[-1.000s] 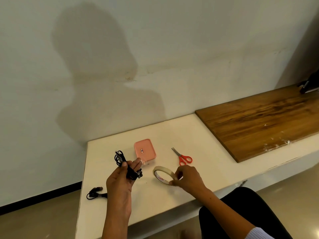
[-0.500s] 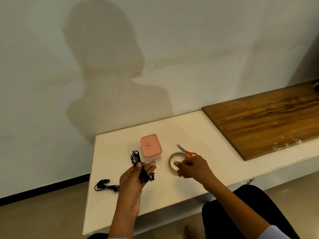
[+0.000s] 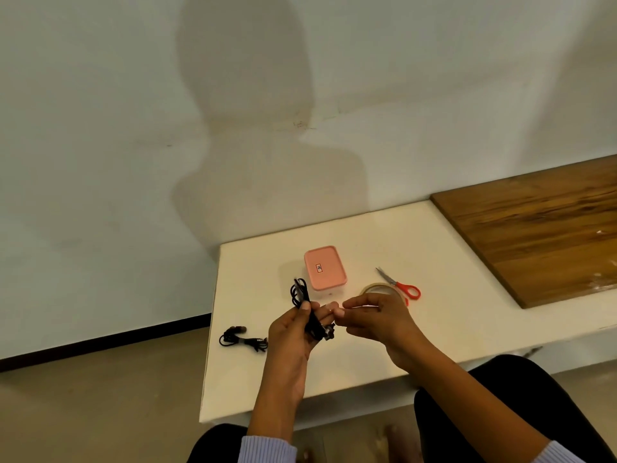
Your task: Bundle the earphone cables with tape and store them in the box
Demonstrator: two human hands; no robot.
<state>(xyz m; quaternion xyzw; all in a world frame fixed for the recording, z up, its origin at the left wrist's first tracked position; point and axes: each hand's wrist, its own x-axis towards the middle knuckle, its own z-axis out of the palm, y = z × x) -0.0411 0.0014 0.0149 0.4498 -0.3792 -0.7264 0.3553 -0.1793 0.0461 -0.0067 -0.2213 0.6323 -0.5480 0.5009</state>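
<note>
My left hand (image 3: 290, 332) grips a coiled black earphone cable (image 3: 300, 292), held upright above the white bench (image 3: 460, 312). My right hand (image 3: 377, 319) holds the clear tape roll (image 3: 377, 288), most of which is hidden behind its fingers. Its thumb and forefinger are pinched together right beside my left fingertips; whether a tape end is between them is too small to tell. The pink box (image 3: 324, 267) stands closed on the bench just behind the cable. A second black earphone bundle (image 3: 240, 339) lies at the bench's left edge.
Red-handled scissors (image 3: 400, 287) lie to the right of the box, just behind the tape. A wooden board (image 3: 541, 228) covers the bench further right. A white wall rises directly behind the bench. My knees are under its front edge.
My right hand has lifted the tape roll off the bench and carried it left, up to my left hand. My left hand keeps its grip on the cable.
</note>
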